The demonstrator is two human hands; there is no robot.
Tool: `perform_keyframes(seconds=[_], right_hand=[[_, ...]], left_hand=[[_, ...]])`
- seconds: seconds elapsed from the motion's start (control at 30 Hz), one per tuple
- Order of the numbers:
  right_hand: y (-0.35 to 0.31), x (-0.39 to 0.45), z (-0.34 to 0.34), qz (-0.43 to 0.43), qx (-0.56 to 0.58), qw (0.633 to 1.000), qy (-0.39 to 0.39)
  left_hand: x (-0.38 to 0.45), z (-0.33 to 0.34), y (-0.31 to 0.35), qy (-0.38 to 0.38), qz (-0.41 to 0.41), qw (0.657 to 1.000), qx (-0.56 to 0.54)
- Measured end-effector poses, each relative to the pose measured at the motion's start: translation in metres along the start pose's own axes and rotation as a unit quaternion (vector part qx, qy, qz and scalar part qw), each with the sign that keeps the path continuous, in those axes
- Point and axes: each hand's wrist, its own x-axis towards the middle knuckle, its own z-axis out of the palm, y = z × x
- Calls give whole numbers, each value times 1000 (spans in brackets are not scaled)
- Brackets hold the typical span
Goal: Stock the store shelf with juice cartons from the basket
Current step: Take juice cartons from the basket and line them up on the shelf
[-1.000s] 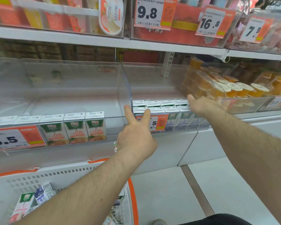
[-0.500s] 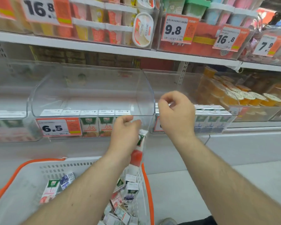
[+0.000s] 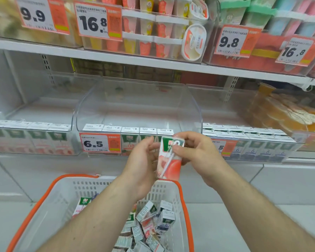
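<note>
Carton [image 3: 168, 159] between hands — above basket [image 3: 65, 193], before shelf bin [image 3: 138, 99].

Both hands now hold a juice carton [image 3: 169, 159] — raised upright.

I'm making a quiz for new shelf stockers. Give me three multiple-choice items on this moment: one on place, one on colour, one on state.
1. Where is the held juice carton?
A. above the basket's far rim
B. on the floor
C. on the top shelf

2. What colour is the basket trim?
A. blue
B. orange
C. black

3. How is the carton held?
A. by the left hand alone
B. by nobody
C. between both hands

Key: 1 A, it hangs over the rim; 2 B, orange edge; 3 C, the right hand grips too.
</note>
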Motion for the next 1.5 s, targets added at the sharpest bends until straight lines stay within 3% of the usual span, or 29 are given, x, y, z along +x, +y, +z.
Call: perform_keyframes(seconds=[0.13,0.27,0.33,0.4,0.47,0.53,0.7,0.87,1.1,1.17,1.27,1.37,1.5], right_hand=[[7,2,-4,-23,57,996,-67],[7,-1,-2,-7,115,980,-161],[4,-1,5,-24,39,992,-120],[1,0,15,-40,-37,998,-5],[-6,0,27,-45,-39,996,63],[-10,-3,40,-53,-39,996,58],[-14,-15,90,-77,-154,984,-46],[-32,-2,131,-125,-199,972,14],[-72,39,196,-116,-195,973,-30],[-83,56,215,-92,-146,983,-61],[-100,82,241,-31,-66,991,-110],[-106,111,268,-6,-51,991,-124],[-96,155,312,-71,-98,987,-109]], left_hand=[[-15,-24,0,-124,-25,990,54],[-19,-48,6,-247,-37,968,20],[-22,-49,11,-196,-3,979,62],[-24,-47,12,-58,103,971,206],[-26,-50,12,90,238,909,331],[-33,-56,15,150,337,859,356],[-51,-73,33,179,422,789,408],[-69,-94,66,182,440,747,464],[-86,-150,122,188,455,729,476],[-89,-167,137,203,459,764,407],[-90,-199,166,333,430,835,81],[-92,-238,190,423,312,840,-136],[-87,-256,197,429,209,853,-209]])
